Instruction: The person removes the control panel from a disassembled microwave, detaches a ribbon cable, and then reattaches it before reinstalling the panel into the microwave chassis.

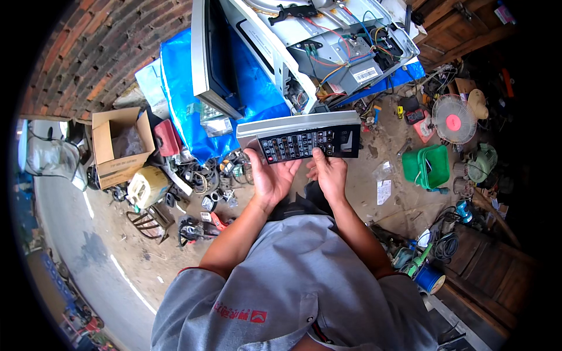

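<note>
Long black-and-silver microwave control panel (304, 139), keypad face up, level, above dirt ground

Outdoor repair yard: opened microwave (328, 52), scattered tools (430, 257).

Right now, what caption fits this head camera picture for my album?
Two hands, left hand and right hand, hold a button panel before an opened microwave.

The control panel (304, 137) hides the fingertips of the left hand (270, 175), and the buttons on it are way too small to make out. The opened appliance (316, 47) gets cut off by the top edge. The pile of cables and parts (205, 181) on the floor is just a blur, and the far right corner is too dark to tell anything.
</note>
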Tool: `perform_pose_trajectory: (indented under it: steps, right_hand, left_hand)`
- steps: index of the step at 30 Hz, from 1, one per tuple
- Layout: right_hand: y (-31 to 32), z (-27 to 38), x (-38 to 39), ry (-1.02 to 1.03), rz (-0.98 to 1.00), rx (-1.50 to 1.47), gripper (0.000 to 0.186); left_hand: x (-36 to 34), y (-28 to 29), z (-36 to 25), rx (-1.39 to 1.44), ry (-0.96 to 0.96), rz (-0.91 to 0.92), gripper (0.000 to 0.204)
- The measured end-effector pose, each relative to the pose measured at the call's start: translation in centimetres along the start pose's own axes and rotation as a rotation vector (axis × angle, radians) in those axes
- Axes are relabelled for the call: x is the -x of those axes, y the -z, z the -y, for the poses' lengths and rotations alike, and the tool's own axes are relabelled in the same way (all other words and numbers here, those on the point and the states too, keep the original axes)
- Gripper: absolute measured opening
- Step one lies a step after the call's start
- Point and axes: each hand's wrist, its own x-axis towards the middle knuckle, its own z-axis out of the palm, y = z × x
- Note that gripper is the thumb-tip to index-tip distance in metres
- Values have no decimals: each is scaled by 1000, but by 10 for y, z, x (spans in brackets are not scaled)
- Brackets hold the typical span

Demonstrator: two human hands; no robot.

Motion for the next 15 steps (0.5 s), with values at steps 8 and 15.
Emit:
perform_pose_trajectory:
  steps: [8,15]
  right_hand:
    - [-22,-9,-2,53,-39,-26,44]
    - [-16,-6,5,144,-38,-86,41]
  left_hand:
    - [-10,4,-11,-76,87,-18,105]
    - [-7,8,2,-241,-45,-47,43]
